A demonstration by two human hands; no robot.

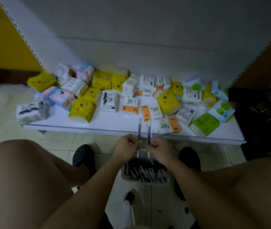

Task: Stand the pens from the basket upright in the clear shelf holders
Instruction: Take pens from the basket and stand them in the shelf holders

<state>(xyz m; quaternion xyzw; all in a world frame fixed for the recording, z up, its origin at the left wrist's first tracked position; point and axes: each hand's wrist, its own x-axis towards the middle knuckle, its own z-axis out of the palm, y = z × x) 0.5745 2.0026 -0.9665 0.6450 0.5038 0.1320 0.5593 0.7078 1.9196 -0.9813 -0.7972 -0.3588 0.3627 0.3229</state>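
The left hand [126,148] grips one pen [139,129] and the right hand [160,150] a second pen [149,129], both just above the basket [123,174], long axes parallel, pointing toward the shelf [98,123] ahead; clear holders not in view.

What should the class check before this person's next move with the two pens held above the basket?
1. The left hand grips the left pen: ok.
2. The right hand grips the right pen: ok.
3. Pens held apart, not crossed: ok.
4. Clear holders in sight: not ok, none visible.
5. Which end of each pen is up: cannot tell, blurred.
6. The shelf has room: not ok, tissue packs crowd it.
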